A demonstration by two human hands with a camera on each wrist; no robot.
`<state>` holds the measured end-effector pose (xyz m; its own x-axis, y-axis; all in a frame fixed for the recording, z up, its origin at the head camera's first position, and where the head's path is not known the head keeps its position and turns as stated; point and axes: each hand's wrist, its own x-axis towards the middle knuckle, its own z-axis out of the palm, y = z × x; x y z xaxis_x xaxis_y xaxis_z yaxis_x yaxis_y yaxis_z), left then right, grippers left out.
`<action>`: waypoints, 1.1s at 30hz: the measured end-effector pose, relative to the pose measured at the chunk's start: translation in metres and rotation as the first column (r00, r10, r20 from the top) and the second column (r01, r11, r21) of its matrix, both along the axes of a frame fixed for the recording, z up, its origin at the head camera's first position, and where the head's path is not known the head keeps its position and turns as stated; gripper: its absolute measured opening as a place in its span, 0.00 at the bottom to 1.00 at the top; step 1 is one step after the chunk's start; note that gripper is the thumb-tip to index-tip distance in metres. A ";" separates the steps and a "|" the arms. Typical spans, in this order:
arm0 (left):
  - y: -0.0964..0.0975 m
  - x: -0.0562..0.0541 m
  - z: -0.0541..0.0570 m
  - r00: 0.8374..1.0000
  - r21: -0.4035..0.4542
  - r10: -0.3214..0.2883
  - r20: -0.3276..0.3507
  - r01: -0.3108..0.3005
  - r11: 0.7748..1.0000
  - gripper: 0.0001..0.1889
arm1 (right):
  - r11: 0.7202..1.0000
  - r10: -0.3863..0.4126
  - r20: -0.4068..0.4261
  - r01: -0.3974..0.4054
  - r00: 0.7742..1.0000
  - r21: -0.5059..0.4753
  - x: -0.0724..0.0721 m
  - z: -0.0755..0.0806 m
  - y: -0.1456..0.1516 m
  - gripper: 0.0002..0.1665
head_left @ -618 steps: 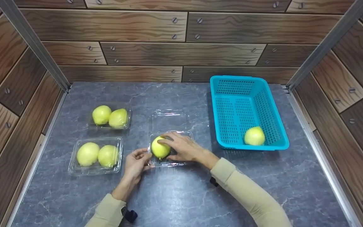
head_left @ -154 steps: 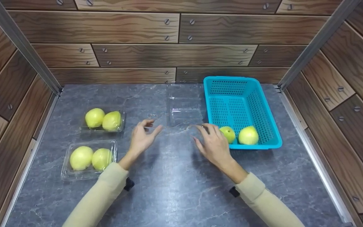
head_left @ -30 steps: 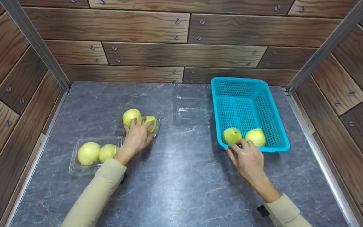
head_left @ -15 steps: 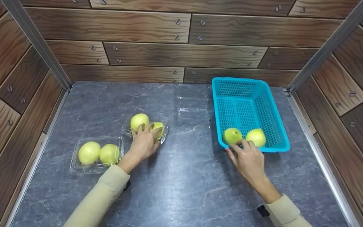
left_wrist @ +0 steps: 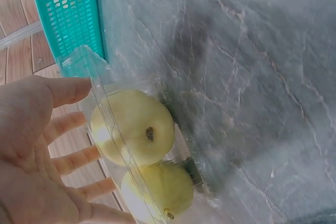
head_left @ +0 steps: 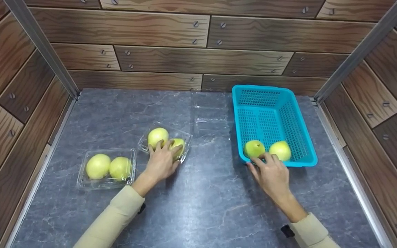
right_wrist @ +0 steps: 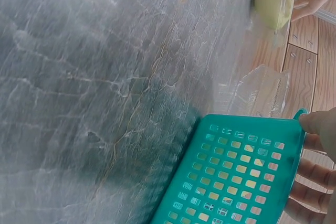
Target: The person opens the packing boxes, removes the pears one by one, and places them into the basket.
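Note:
My left hand (head_left: 162,162) grips a clear plastic clamshell box (head_left: 143,143) by its lid, thumb on the near edge and fingers spread across the top. Two yellow-green pears, one at the far left (head_left: 158,137) and one under my fingers (head_left: 179,146), lie inside it. The left wrist view shows both pears (left_wrist: 134,127) through the plastic. My right hand (head_left: 272,175) pinches the near rim of a blue perforated basket (head_left: 267,120), beside two loose pears (head_left: 280,150) in its front end.
A closed clamshell box (head_left: 81,182) with two pears (head_left: 98,166) stands at the left. An open clear box (head_left: 210,125) lies left of the basket toward the back. Wood-patterned walls (head_left: 126,29) and metal posts (head_left: 43,44) bound the grey marbled table (head_left: 202,203).
Over the last second, the box under my left hand has slid right and toward me, turning slightly. My right hand stays on the basket. Some 5 seconds ago that box stood at the left.

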<state>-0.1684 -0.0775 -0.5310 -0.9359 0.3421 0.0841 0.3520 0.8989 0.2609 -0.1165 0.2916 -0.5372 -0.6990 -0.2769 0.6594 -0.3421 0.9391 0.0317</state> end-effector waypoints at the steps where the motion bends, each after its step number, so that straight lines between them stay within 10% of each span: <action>1: 0.001 0.001 0.000 1.000 -0.003 -0.004 -0.005 0.004 1.000 0.30 | 1.000 0.001 -0.001 -0.001 1.000 0.000 0.000 0.000 0.000 0.15; 33: 0.022 0.043 -0.003 0.992 -0.075 -0.060 -0.111 0.052 0.996 0.28 | 1.000 -0.003 -0.020 0.003 1.000 0.007 0.000 -0.001 0.001 0.15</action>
<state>-0.1255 -0.0558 -0.5344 -0.9009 0.4028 0.1614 0.4260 0.8918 0.1524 -0.1163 0.2922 -0.5385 -0.6867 -0.2794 0.6711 -0.3388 0.9398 0.0446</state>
